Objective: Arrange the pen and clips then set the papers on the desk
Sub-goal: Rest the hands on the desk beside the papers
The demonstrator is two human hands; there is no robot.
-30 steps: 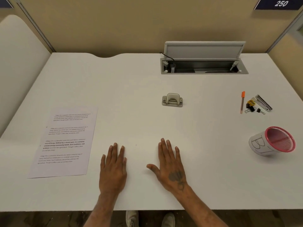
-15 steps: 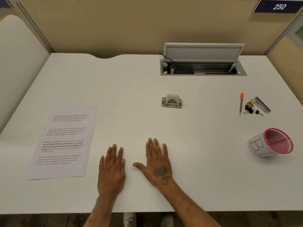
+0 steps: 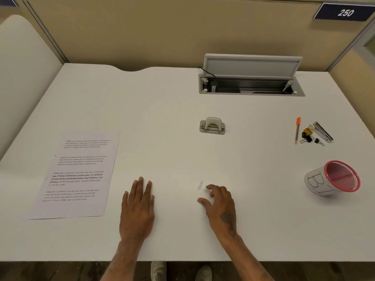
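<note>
At the far left of the white tabletop [image 3: 182,102] lies the printed paper [image 3: 77,175], flat and square to the near edge; whether it is one sheet or a thin stack I cannot tell from here. Just beside it to the right, the left hand [image 3: 138,209] rests palm down with fingers straight and together, holding nothing. The right hand [image 3: 221,207] is apart from it, lifted a little at the knuckles with fingers loosely curled and thumb out, also empty, and touching none of the task's things.

Further back, near the middle, sits a small grey hole punch [image 3: 212,126], and behind it an open cable hatch [image 3: 251,78] set into the tabletop. Over on the right lies the orange-capped pen [image 3: 297,129], pointing away from the person, and close beside it a little heap of binder clips [image 3: 309,135], black and yellow, with a metal stapler-like tool [image 3: 323,131] against them. Nearer, a red mesh cup [image 3: 334,178] lies tipped on its side, its mouth facing right.

Nothing looks begun yet: pen and clips are still loose and well apart from both hands. I'd judge the first step is in hand, a reach by the right hand across to the pen, probably standing the cup up too. The clips are small and will want a fingertip pinch.
</note>
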